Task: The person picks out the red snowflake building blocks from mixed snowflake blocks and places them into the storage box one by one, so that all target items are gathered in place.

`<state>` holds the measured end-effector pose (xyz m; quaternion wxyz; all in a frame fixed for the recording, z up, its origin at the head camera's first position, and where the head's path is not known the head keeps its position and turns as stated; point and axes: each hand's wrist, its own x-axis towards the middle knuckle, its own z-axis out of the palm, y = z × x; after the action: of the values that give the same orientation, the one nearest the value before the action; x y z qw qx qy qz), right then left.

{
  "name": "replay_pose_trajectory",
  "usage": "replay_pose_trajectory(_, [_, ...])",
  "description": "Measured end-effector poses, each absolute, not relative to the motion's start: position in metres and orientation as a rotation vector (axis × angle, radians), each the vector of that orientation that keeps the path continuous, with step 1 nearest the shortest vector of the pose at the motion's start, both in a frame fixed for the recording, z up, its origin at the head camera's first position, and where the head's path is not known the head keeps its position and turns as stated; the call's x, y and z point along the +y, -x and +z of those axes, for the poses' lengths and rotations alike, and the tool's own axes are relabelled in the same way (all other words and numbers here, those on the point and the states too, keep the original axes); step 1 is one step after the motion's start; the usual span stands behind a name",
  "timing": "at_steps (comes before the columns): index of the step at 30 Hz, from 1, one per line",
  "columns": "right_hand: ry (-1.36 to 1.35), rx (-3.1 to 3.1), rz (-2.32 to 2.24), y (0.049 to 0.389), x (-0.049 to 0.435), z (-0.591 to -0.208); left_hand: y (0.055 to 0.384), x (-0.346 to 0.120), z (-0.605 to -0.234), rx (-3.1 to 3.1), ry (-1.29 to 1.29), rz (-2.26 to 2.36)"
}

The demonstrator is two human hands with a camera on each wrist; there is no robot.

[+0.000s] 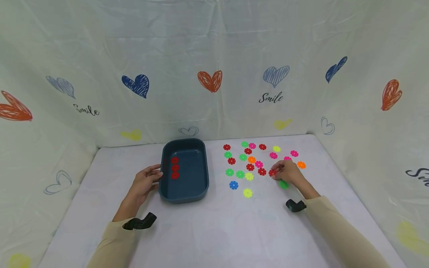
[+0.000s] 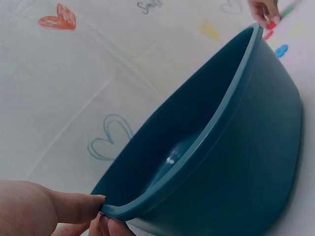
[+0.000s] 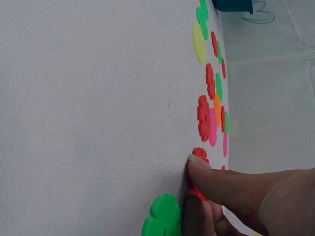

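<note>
My left hand [image 1: 144, 184] grips the left rim of a dark teal plastic tub [image 1: 192, 171]. In the left wrist view the thumb lies over the tub's rim [image 2: 197, 147] with fingers curled beneath it. Three red flower-shaped discs [image 1: 175, 168] form a column inside the tub. Over at the right, my right hand [image 1: 288, 174] pinches a red flower-shaped disc [image 1: 272, 173] between thumb and fingers, close over the table; the right wrist view shows the thumb on this red disc [image 3: 200, 155]. A green disc [image 3: 165, 211] lies just beside those fingers.
Flower-shaped discs in red, green, pink, yellow and orange lie scattered between tub and right hand, with one blue disc [image 1: 234, 185] nearer me. Behind the white table [image 1: 207, 238] hangs a pale sheet [image 1: 174, 56] printed with hearts, which also rises at both sides.
</note>
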<state>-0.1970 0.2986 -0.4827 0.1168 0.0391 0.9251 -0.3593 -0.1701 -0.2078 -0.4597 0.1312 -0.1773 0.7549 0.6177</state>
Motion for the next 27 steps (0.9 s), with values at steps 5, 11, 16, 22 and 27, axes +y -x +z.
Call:
replay_pose_trajectory(5, [-0.122,2.732,-1.031,0.1983,0.2992,-0.4844,0.17,-0.2078,-0.4592,2.184,0.506,1.805])
replay_pose_trajectory(11, [-0.116,2.734,-1.042,0.1972,0.2983,-0.4847,0.1691,-0.2091,-0.4596,2.189,0.496,1.81])
replay_pose_trajectory(16, [-0.127,2.73,-1.05,0.1958,0.2977,-0.4845,0.1696,-0.2086,-0.4597,2.179,0.502,1.812])
replay_pose_trajectory(22, [-0.133,2.715,-1.072,0.1949,0.297,-0.4813,0.1699,-0.2096,-0.4598,2.169,0.491,1.81])
replay_pose_trajectory(27, [-0.149,2.699,-1.097,0.1949,0.2976,-0.4807,0.1698,-0.2111,-0.461,2.165,0.482,1.811])
